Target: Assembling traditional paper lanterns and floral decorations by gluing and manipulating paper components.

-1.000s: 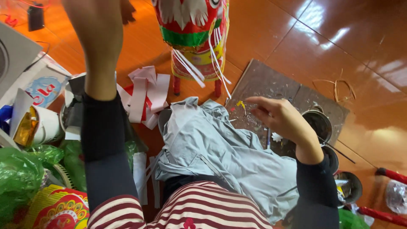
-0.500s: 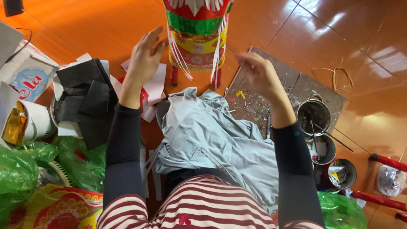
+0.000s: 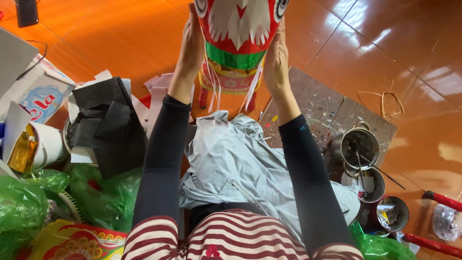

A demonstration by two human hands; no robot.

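Observation:
A red, white and green painted paper lion head (image 3: pixel 239 36) with hanging white strips stands on small red legs on the orange floor in front of me. My left hand (image 3: pixel 192 45) presses flat against its left side. My right hand (image 3: pixel 275 58) grips its right side. Both arms wear black sleeves. A grey jacket (image 3: pixel 240 168) lies over my lap below the lion head.
A paint-spattered board (image 3: pixel 327 113) lies to the right with several metal pots (image 3: pixel 358 144) holding brushes. Black fabric (image 3: pixel 108 127) and white paper scraps sit to the left, beside a white cup (image 3: pixel 41 144) and green plastic bags (image 3: pixel 29 202).
Both hands have reached forward and taken hold of the lion head's sides. One second ago the left arm was raised high and the right hand was over the board.

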